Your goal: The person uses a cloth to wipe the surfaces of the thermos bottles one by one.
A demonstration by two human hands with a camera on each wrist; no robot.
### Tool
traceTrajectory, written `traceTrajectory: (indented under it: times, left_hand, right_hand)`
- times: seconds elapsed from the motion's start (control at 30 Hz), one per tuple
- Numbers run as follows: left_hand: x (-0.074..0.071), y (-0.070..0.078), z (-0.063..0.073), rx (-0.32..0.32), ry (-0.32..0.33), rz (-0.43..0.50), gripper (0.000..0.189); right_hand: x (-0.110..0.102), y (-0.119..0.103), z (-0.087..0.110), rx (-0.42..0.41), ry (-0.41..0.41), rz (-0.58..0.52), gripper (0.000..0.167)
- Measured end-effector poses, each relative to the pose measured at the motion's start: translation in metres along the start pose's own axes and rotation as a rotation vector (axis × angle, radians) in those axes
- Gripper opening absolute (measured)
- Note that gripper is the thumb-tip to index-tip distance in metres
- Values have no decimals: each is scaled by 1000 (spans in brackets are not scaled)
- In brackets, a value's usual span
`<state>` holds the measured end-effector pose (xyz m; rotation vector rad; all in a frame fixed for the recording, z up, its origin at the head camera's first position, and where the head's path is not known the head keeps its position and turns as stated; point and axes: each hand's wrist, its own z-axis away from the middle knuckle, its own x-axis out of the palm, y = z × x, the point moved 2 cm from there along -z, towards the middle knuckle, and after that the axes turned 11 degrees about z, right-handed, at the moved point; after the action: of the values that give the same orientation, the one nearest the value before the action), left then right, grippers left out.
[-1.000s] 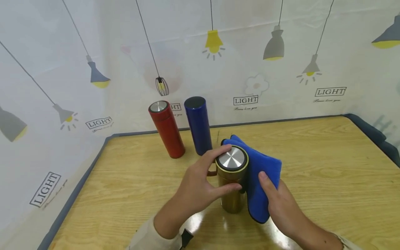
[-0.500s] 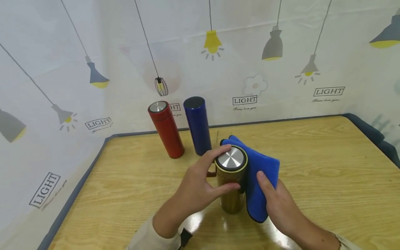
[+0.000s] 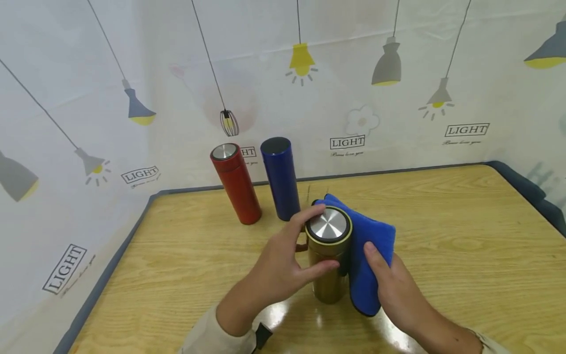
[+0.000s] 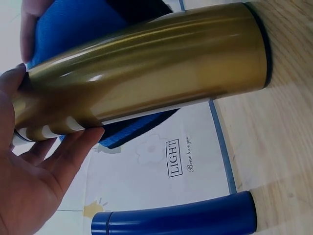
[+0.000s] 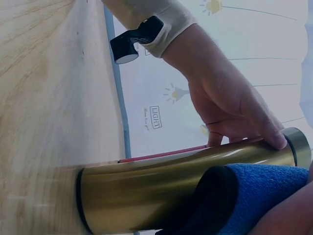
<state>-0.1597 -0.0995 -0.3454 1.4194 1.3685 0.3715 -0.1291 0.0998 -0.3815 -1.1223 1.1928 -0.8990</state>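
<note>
A gold thermos flask [image 3: 328, 282] with a shiny silver lid top stands upright on the wooden table. My left hand [image 3: 276, 265] grips it near the top, thumb on the near side and index finger at the lid's rim. In the left wrist view, more fingers curl behind the gold flask [image 4: 161, 63]. My right hand [image 3: 400, 290] holds a folded blue cloth [image 3: 371, 236] with black edging, thumb on its outer face. The blue cloth [image 5: 264, 191] lies against the flask's right side in the right wrist view; most of the right fingers are hidden behind it.
A red flask [image 3: 236, 184] with a silver lid and a dark blue flask [image 3: 280, 179] stand upright behind my left hand. A pale curtain [image 3: 265, 73] printed with lamps hangs along the table's back and left edges. The wooden tabletop [image 3: 477, 236] stretches away to the right.
My hands, the gold flask and the cloth keep almost the same places. The cloth's upper corner sits slightly lower behind the flask.
</note>
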Motion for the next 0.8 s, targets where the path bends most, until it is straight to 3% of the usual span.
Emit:
traceTrajectory:
  times: [0.23, 0.43, 0.57, 0.8]
  left_hand:
    - [-1, 1, 0, 97, -14, 14, 80]
    - [-3, -1, 0, 69, -18, 43, 77]
    - [-5, -1, 0, 92, -12, 3, 77]
    - [-4, -2, -1, 114, 0, -25, 78]
  right_hand:
    - [-4, 0, 3, -59, 25, -8, 42]
    - [-1, 2, 2, -26, 14, -34, 42]
    - [2, 3, -1, 26, 15, -16, 45]
    - [2, 1, -2, 11, -24, -20, 46]
